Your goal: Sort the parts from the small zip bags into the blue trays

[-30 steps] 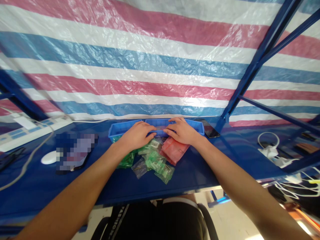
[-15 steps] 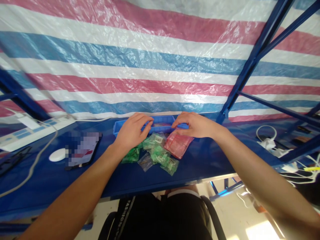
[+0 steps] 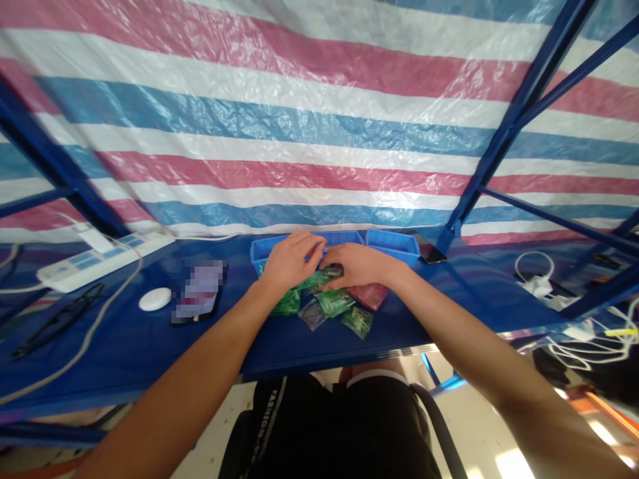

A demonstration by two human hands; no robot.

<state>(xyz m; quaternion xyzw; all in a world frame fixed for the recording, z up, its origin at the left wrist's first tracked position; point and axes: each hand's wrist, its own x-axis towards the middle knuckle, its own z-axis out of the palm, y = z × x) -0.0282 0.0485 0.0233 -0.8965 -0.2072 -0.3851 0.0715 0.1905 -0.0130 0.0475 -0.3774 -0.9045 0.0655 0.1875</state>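
Two blue plastic trays [image 3: 394, 243] stand side by side at the back of the blue table [image 3: 150, 346]. In front of them lies a heap of small green bags [image 3: 333, 303], a clear bag [image 3: 312, 313] and a red bag [image 3: 372, 295]. My left hand [image 3: 289, 261] and my right hand [image 3: 355, 265] meet over the heap, fingers curled and pinching a small green bag [image 3: 327, 273] between them. What the bags contain is too small to make out.
A phone [image 3: 198, 301] and a white oval mouse [image 3: 154, 299] lie left of the heap, with a white power strip [image 3: 100, 258] and cables behind. Another phone [image 3: 430, 251] rests by the blue frame post [image 3: 492, 153]. White chargers and cords [image 3: 539, 285] lie at the right.
Both hands came off the trays and drew together over the bags, closing on a small green bag. The view shifted, so the table contents sit further right.
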